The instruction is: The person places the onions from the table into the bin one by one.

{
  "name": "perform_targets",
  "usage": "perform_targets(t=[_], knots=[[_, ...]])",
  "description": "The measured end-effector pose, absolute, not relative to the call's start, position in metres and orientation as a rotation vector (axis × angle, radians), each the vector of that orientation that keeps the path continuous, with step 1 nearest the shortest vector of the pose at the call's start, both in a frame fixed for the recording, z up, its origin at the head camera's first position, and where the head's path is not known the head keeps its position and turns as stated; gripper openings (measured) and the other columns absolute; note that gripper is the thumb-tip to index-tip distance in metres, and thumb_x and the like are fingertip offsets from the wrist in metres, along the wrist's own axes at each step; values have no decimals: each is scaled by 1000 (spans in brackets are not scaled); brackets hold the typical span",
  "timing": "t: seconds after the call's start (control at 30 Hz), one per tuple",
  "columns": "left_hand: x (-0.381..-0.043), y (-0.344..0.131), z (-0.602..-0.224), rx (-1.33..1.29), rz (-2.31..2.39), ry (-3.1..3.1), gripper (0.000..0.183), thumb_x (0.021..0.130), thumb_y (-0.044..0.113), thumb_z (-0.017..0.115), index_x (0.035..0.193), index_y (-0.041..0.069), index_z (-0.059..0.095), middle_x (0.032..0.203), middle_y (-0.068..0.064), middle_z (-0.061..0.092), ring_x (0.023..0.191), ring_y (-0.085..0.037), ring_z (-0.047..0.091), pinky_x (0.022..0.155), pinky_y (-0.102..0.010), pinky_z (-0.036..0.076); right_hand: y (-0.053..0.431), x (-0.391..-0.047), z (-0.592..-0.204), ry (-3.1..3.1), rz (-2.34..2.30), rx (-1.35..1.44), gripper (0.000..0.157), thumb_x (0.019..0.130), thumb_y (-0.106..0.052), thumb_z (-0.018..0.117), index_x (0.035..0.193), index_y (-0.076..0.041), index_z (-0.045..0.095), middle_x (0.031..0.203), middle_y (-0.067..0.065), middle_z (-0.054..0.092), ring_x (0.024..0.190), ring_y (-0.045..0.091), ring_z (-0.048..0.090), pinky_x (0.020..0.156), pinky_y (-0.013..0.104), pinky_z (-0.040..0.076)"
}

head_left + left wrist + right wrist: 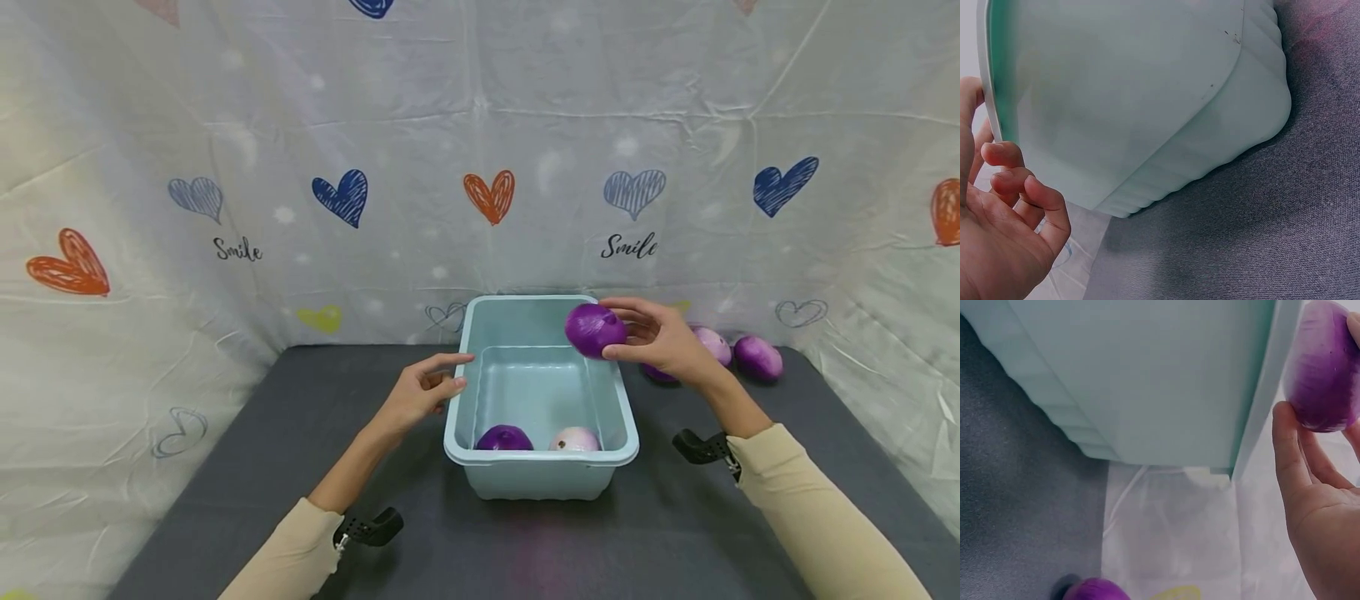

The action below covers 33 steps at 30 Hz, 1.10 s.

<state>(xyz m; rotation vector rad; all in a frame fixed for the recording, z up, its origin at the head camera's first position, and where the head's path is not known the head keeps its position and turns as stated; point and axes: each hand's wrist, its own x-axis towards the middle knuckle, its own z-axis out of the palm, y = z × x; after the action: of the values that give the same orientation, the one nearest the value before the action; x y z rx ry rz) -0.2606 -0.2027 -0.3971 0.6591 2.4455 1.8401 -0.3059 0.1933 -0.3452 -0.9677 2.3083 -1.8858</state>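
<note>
onion (592, 330): purple | basin (538, 480): pale blue | backdrop (480, 92): white, heart-patterned | tabletop (300, 433): dark grey

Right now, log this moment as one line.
right hand: holding purple onion above bin rim | left hand: touching bin rim | inside bin: dark onion, pale onion | table, right: three onions visible

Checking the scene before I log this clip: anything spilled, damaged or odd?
Two minor things. Small dark marks show on the outer wall of the bin in the left wrist view, otherwise plain there. A pinkish patch tints the dark table near the bin; stain or light, can't tell.
</note>
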Motion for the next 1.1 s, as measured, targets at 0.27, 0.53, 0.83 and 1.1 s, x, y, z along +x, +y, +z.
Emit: perform_targets(t=[0.27,0.53,0.83,1.1], knots=[[-261,-201,-397,642,1843,2445,40,102,18,65,141,10,61,72,-9,48,60,-15,40,61,-31,38,191,-305,-346,2243,-1866,-1012,66,86,2,79,145,2,51,141,19,53,124,32,56,96,34,49],[-261,-200,-397,645,1855,2435,40,102,18,66,141,11,62,73,-9,48,61,-16,41,61,-30,38,206,-305,-348,2237,-1890,-1016,55,93,2,73,144,3,52,141,29,50,123,41,55,93,37,52],[-262,-200,-397,638,1845,2449,41,102,18,66,141,8,61,70,-8,46,61,-16,41,60,-30,38,235,-300,-351,2337,-1882,-911,46,94,1,71,138,2,57,134,17,60,118,33,61,91,35,53],[-262,-201,-398,613,1838,2467,40,102,20,66,140,10,62,72,-16,48,62,-16,43,60,-29,40,258,-296,-358,2417,-1881,-849,45,96,0,70,138,4,56,132,10,62,118,29,62,91,30,52]])
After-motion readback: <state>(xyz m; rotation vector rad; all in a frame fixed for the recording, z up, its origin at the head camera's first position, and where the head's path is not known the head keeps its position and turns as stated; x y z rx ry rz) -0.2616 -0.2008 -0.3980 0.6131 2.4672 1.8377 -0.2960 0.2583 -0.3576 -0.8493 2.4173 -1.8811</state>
